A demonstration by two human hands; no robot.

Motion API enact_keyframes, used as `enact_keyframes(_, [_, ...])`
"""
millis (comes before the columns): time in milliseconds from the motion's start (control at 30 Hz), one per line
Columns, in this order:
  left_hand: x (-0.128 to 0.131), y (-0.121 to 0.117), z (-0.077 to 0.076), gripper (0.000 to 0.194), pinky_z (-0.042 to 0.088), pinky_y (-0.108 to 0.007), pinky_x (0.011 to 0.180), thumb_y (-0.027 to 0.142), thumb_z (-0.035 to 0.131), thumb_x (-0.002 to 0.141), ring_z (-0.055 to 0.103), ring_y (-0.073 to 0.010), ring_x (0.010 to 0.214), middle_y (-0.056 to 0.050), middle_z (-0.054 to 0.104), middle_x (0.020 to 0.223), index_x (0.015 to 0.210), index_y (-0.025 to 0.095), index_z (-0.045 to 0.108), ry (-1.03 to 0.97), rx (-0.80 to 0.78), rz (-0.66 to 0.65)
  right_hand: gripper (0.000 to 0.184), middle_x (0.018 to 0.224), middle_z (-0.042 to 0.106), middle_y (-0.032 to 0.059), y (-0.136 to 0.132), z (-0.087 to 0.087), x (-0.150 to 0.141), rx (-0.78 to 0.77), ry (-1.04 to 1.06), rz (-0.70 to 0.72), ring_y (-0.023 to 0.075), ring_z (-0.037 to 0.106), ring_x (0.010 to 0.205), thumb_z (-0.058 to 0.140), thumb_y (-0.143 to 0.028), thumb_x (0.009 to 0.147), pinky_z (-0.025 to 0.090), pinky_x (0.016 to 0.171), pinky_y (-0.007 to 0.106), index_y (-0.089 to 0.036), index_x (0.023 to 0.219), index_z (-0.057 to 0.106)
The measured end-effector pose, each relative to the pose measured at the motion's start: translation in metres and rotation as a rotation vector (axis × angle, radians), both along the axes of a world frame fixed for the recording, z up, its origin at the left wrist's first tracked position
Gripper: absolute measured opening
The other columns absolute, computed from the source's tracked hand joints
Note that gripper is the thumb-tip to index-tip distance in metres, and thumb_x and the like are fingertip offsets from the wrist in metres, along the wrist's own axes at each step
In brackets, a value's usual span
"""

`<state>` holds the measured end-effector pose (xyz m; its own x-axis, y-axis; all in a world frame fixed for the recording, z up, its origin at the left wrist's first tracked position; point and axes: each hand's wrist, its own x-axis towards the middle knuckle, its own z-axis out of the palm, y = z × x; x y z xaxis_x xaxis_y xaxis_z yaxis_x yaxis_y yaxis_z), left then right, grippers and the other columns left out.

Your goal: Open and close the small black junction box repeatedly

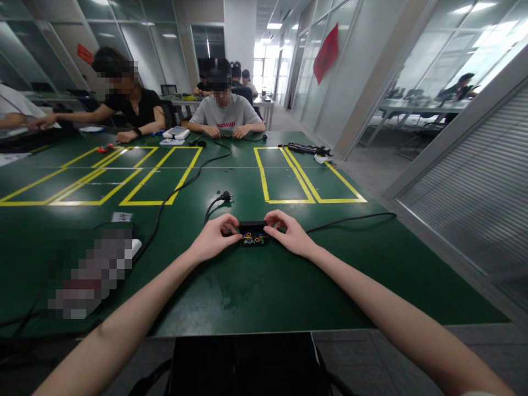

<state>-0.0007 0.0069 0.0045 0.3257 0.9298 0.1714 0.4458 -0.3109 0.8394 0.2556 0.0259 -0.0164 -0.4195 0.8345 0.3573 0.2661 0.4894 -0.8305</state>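
Note:
Both hands hold an opened black power adapter (253, 226) just above the green table, in front of me. Inside its casing a circuit board (252, 240) shows, with copper-coloured coils and small parts. My left hand (214, 236) pinches the left end between thumb and fingers. At the right end, my right hand (289, 234) grips in the same way. A black mains plug (225, 196) lies just beyond my left hand, its cord running back toward that hand. From beside my right hand a thin black cable (350, 219) stretches right across the table.
Yellow tape rectangles (266, 181) mark the green table (231, 297). At left lie a blurred-out object (94, 269), a small label (122, 217) and a long black cord (177, 190). Dark tools (307, 149) lie far right. Two co-workers sit opposite; another person's arm shows far left.

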Motion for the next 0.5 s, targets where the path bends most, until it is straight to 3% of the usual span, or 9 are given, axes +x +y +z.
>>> enact_keyframes(133, [-0.0002,-0.0032,0.0046,0.013,0.05,-0.029,0.074,0.03,0.065,0.079,0.063,-0.0169,0.078,-0.002,0.07,0.087,0.087,0.019,0.064,0.088,0.047,-0.052,0.013,0.094,0.067,0.0041,-0.0039,0.0046,0.0009,0.091,-0.117,0.086,0.0194,0.062,0.088,0.062,-0.034,0.094,0.05,0.078,0.033,-0.021,0.09,0.062])
enact_keyframes(300, [-0.0016,-0.0053,0.0091,0.009,0.05,-0.032,0.077,0.027,0.059,0.076,0.061,-0.0182,0.079,-0.002,0.072,0.091,0.083,0.02,0.061,0.153,0.072,-0.109,0.011,0.101,0.067,0.0058,-0.0069,0.0077,0.0009,0.141,-0.204,0.116,0.0205,0.062,0.089,0.062,-0.031,0.095,0.051,0.082,0.035,-0.021,0.1,0.065])
enact_keyframes(500, [0.0002,-0.0065,0.0045,0.025,0.05,-0.034,0.08,0.039,0.072,0.078,0.064,-0.0224,0.09,-0.004,0.071,0.1,0.085,0.022,0.056,0.237,0.167,-0.105,0.016,0.107,0.07,0.008,-0.0105,0.01,-0.001,0.175,-0.286,0.106,0.0228,0.064,0.098,0.063,-0.029,0.096,0.052,0.09,0.039,-0.023,0.109,0.069])
